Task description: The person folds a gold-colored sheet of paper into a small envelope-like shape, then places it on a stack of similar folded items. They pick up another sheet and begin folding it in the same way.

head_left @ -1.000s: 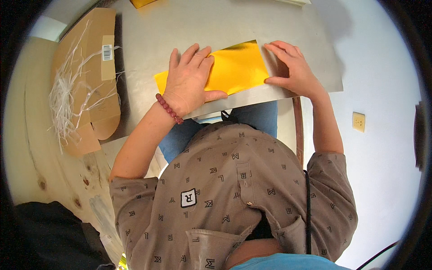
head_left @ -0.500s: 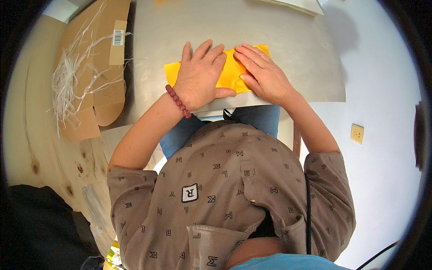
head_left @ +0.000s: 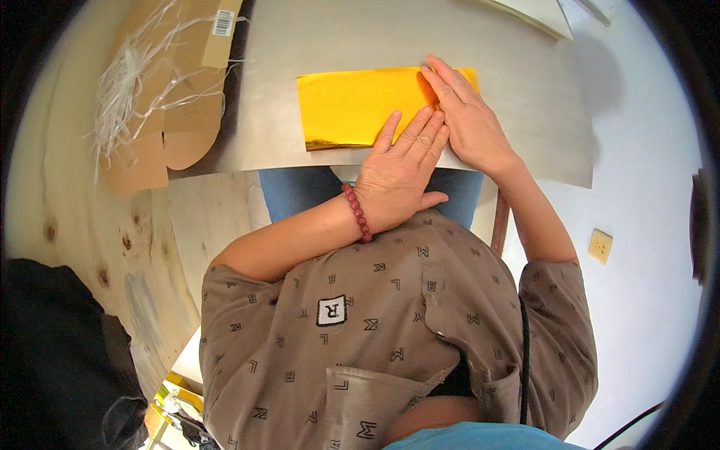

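At the far left a flattened cardboard box (head_left: 169, 97) lies partly on the wooden floor (head_left: 82, 225) and partly against the edge of my grey counter (head_left: 285, 45), with a tangle of pale plastic strapping (head_left: 124, 82) spread over it.

Next along, the golden-yellow sheet of paper (head_left: 349, 105) lies flat on the counter, near its front edge, its long side running left to right. Its left part is bare; the lower edge shows a shiny strip where it looks folded over, though I cannot tell how many layers lie there.

My left hand (head_left: 397, 169) comes in from the lower left, a bracelet of dark red beads (head_left: 358, 214) around the wrist. The hand is open and flat, palm down, fingers (head_left: 420, 131) stretched together and pressing on the lower right part of the yellow sheet, the heel of the hand over the counter's front edge.

Just beside it, touching along the fingers, my right hand (head_left: 469, 124) is also open and flat, palm down, laid across the right end of the sheet with its fingertips reaching toward the sheet's top edge. Neither hand grips anything; both press on the paper.

Below the counter my blue trousers (head_left: 296, 191) show, and nearer the camera my brown patterned shirt (head_left: 390, 330). At the counter's top right corner lies the edge of a pale sheet (head_left: 536, 15). To the right the wall (head_left: 645, 247) is pale, with a small cream socket plate (head_left: 600, 246).
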A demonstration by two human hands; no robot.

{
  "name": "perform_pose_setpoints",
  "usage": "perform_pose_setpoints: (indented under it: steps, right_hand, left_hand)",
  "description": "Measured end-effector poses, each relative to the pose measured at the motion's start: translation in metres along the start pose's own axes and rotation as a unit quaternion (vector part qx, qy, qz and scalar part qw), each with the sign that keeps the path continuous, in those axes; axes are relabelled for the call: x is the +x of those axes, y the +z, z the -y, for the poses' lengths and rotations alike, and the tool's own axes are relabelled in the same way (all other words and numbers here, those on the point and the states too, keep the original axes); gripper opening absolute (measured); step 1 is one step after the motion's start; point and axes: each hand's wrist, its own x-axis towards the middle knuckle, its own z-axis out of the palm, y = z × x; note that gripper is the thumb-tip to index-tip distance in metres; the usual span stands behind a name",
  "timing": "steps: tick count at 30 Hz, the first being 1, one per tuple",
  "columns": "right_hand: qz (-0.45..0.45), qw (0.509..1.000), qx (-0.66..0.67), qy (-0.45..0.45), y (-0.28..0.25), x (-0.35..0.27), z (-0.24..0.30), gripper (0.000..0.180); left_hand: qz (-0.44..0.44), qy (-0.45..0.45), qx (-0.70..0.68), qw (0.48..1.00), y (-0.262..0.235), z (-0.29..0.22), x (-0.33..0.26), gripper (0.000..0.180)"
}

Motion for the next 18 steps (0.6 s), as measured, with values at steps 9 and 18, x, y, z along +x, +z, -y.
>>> perform_pose_setpoints:
  steps: [9,18]
  right_hand:
    - [-0.002,0.999,-0.028,-0.041,-0.002,0.004,0.003,0.048]
    - [0.017,0.996,-0.073,-0.038,-0.005,0.003,0.003,0.049]
  left_hand:
    - [0.031,0.013,0.010,0.999,-0.016,0.024,-0.026,0.098]
    - [0.067,0.007,0.033,0.997,-0.050,0.058,-0.065,0.094]
